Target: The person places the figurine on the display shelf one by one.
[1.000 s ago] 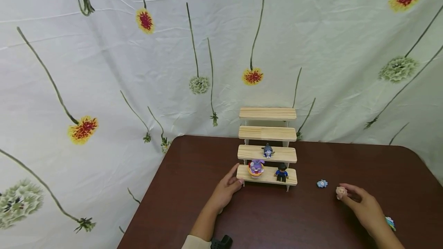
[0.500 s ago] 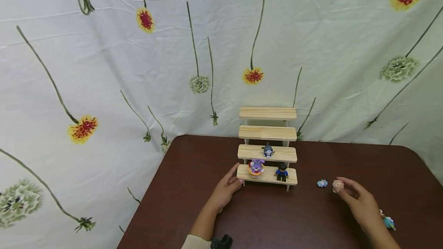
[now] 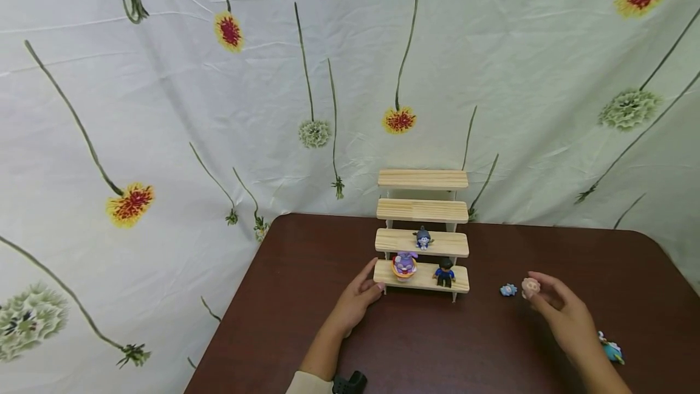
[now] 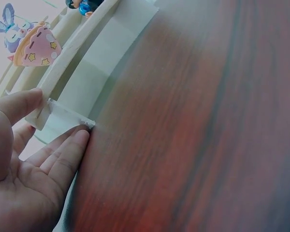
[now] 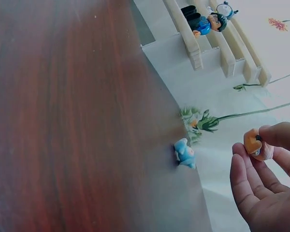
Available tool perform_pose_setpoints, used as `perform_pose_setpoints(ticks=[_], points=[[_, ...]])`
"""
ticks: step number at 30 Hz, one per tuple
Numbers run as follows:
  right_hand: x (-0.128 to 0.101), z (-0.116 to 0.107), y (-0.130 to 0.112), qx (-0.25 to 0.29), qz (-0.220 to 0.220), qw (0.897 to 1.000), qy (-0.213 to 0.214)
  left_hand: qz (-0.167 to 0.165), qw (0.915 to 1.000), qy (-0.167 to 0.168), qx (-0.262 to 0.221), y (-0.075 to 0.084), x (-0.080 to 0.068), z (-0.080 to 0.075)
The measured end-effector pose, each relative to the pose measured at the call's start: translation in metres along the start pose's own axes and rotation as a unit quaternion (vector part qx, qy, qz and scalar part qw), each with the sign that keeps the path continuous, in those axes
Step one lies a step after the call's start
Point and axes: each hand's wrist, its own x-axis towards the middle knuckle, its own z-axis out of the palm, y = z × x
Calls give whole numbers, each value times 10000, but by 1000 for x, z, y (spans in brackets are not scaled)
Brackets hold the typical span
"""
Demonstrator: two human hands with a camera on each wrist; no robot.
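Observation:
A tiered wooden display stand bears three small figures. My left hand holds the left end of its lowest shelf, thumb at the front edge and fingers against the end and leg. On that shelf sit a purple rabbit-eared figure in a pink star-marked holder and a toy person in blue and black. A dark blue-grey figure occupies the shelf above. My right hand pinches a small beige and orange figurine between thumb and fingertips, above the table, right of the stand.
A small light-blue figurine lies on the dark brown table just left of my right hand. Beside my right forearm is a teal and white toy, partly hidden. Flower-printed cloth hangs behind the table's far edge.
My right hand has moved up and slightly left in the head view with the figurine, uncovering more of the teal toy. The left hand and stand stay put.

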Motion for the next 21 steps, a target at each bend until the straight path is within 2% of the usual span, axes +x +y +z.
perform_pose_setpoints(ticks=[5,13,17,21], points=[[2,3,-5,114,-297,9995,18,-3,10000,14,-2,1,-1,0],[6,5,-13,351,-140,9990,-232,-7,10000,-4,-64,0,0,0],[6,5,-19,225,-14,9993,-305,-4,10000,-11,-83,0,0,0],[7,5,-22,17,-71,9994,-338,7,10000,-16,-68,0,1,0]])
